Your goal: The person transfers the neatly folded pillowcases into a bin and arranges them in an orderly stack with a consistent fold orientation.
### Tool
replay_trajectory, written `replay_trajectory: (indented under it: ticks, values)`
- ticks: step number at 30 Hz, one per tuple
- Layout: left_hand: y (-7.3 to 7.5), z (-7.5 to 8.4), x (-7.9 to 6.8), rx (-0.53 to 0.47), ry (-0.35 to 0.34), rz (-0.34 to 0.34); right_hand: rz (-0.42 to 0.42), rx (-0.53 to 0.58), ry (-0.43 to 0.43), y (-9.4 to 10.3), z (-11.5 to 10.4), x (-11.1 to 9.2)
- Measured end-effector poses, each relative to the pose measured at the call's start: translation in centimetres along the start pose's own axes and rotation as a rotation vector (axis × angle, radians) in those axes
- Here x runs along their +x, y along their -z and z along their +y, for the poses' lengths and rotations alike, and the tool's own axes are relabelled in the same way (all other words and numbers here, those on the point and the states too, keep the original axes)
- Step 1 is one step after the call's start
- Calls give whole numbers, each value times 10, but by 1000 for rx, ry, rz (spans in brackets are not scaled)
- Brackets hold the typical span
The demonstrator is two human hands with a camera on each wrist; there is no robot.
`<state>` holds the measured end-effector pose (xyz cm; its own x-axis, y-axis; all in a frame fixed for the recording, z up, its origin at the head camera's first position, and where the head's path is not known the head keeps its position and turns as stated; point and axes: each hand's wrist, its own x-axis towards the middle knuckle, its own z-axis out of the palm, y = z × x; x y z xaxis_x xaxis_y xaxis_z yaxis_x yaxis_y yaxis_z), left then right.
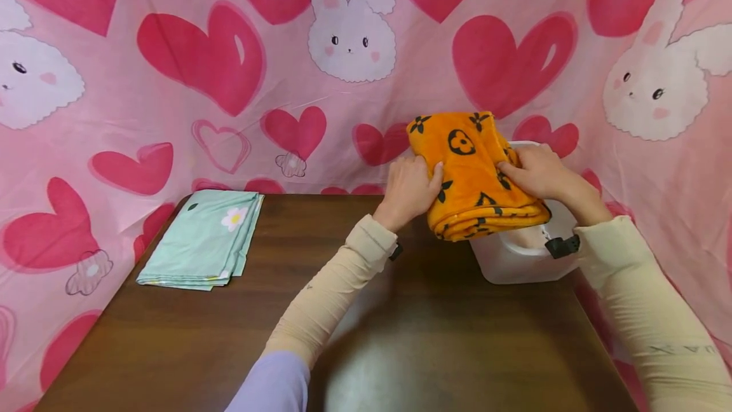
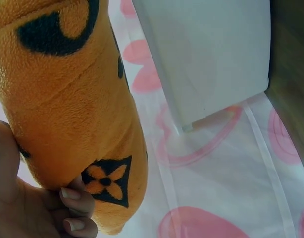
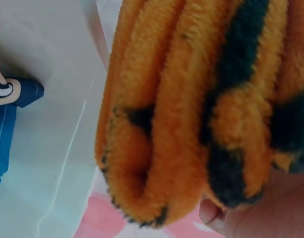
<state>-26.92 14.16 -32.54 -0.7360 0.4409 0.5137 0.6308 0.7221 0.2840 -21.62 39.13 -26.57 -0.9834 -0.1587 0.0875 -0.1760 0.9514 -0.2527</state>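
Note:
A folded orange fleece blanket (image 1: 466, 173) with dark flower motifs hangs in the air over the right part of the table, gripped at both sides. My left hand (image 1: 410, 189) holds its left edge, thumb on top; in the left wrist view the curled fingers (image 2: 75, 201) press into the fleece. On the opposite edge, my right hand (image 1: 537, 173) pinches the cloth with the thumb over it. Thick stacked folds face the right wrist view. Behind and partly hidden by the blanket stands a white plastic bin (image 1: 515, 269). Inside it lies a dark blue cloth (image 3: 4, 134).
A folded mint-green cloth (image 1: 200, 240) with a daisy print lies at the left of the brown wooden table (image 1: 286, 329). Pink heart-and-rabbit fabric (image 1: 354, 100) hangs close behind the table and along its sides. The bin sits near the table's right edge.

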Motion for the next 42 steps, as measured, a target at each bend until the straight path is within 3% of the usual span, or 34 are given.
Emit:
replay_trajectory:
  ticks: [17,30,42]
  values:
    - [-8,29,18,88,-9,-30,11,-1,-71,16,25,-12]
    - [-19,44,33,95,-31,-6,13,-41,-94,27,46,-16]
    - [-38,65,43,169,77,-77,24,-83,-28,21,74,-11]
